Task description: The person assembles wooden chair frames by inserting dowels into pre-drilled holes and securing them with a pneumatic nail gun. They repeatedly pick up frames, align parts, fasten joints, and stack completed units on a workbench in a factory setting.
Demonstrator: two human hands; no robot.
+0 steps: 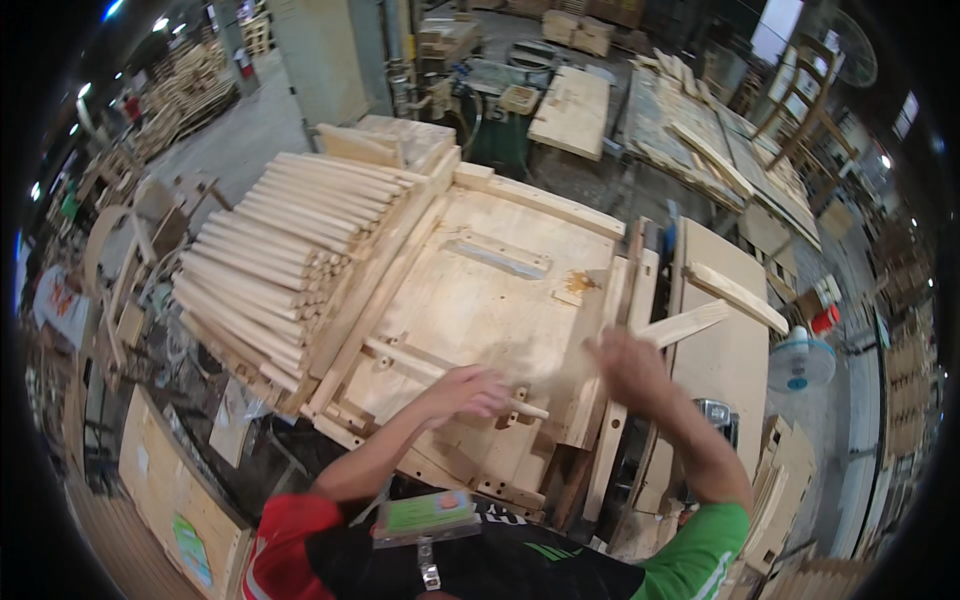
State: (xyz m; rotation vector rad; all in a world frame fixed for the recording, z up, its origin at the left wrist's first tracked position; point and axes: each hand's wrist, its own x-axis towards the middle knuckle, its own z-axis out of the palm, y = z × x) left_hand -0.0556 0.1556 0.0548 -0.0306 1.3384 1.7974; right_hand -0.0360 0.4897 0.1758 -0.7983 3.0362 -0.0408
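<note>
My left hand is over a slim round wooden rod lying across the near part of a wooden jig board. Its fingers stretch to the right, slightly blurred; whether they touch the rod is hard to see. The rod's right end rests by a small wooden block with holes. My right hand is raised over the jig's right rail, smeared by motion, so its fingers cannot be made out. Near it, a flat tapered wooden piece lies at a slant.
A large stack of round rods lies left of the jig. On the right is a brown board with a wooden strip on it. A small fan stands beyond. Wooden rails border the jig.
</note>
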